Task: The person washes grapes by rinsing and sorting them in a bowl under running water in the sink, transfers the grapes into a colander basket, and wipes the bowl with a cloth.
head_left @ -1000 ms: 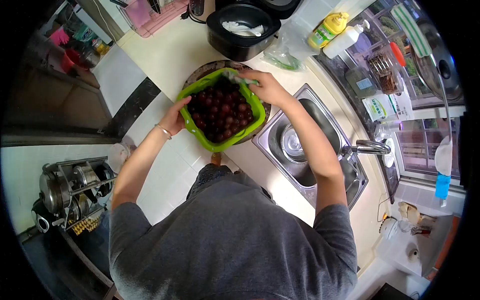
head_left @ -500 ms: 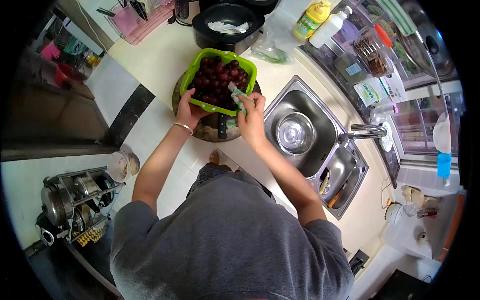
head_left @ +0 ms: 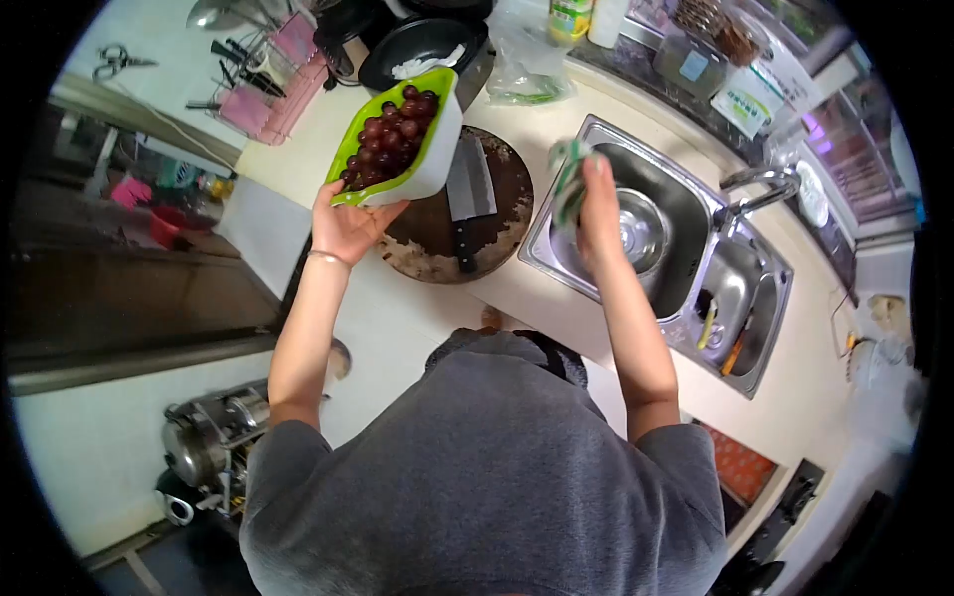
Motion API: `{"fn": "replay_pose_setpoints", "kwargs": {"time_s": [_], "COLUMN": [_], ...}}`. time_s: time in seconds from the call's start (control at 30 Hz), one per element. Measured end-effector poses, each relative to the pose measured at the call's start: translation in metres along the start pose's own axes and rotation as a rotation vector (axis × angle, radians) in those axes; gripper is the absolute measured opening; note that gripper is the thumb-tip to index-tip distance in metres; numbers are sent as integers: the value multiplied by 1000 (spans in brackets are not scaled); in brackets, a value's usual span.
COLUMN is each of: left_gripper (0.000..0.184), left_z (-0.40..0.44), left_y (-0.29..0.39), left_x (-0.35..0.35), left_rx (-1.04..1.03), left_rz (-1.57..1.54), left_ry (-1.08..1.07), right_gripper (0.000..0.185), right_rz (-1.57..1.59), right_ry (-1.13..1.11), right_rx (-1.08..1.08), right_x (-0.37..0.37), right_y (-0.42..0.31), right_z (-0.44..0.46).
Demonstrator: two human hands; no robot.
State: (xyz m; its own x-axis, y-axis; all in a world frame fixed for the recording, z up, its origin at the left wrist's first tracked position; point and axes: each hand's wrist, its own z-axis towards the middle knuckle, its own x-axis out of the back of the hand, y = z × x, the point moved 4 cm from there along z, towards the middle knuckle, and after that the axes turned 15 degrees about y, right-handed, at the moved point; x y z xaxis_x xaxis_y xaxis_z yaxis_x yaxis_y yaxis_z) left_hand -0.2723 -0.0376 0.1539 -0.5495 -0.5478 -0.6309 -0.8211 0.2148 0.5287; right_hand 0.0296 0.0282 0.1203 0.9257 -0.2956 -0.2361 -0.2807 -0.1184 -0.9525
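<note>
My left hand (head_left: 348,226) grips the near edge of a green and white basket (head_left: 433,159), which is tilted and raised at the left of the round board. Dark red grapes (head_left: 390,141) fill it. On the round board (head_left: 512,189) lies a cleaver (head_left: 471,184) with a black handle, its handle towards me. My right hand (head_left: 596,209) is closed on a crumpled green and white cloth or packet (head_left: 568,179), blurred by motion, over the left edge of the sink (head_left: 688,248). A metal bowl (head_left: 641,230) sits in the large basin.
A black pot (head_left: 422,50) and a plastic bag (head_left: 527,60) stand behind the board. The faucet (head_left: 760,184) rises at the sink's right. Knives and a pink rack (head_left: 293,89) are at the back left. Long items lie in the small basin.
The basket has tilted and moved up and left off the board, uncovering the cleaver. My right hand has left the basket and moved right to the sink with the green and white item.
</note>
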Motion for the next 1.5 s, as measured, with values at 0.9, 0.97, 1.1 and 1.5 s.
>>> {"fn": "replay_pose_setpoints", "kwargs": {"time_s": [0.9, 0.97, 1.1, 1.5], "left_gripper": [52, 53, 54, 43], "left_z": [-54, -51, -52, -31], "left_y": [8, 7, 4, -4], "left_x": [54, 67, 76, 121], "left_rx": [-192, -156, -61, -164], "left_rz": [227, 246, 244, 211], "left_ry": [83, 57, 28, 122], "right_gripper": [49, 47, 40, 28], "right_rz": [991, 952, 842, -74], "right_ry": [-960, -954, -942, -33], "right_rx": [-960, -1099, -1239, -123], "right_x": [-161, -144, -106, 23], "right_y": [27, 48, 67, 25], "right_z": [-117, -115, -102, 66]}}
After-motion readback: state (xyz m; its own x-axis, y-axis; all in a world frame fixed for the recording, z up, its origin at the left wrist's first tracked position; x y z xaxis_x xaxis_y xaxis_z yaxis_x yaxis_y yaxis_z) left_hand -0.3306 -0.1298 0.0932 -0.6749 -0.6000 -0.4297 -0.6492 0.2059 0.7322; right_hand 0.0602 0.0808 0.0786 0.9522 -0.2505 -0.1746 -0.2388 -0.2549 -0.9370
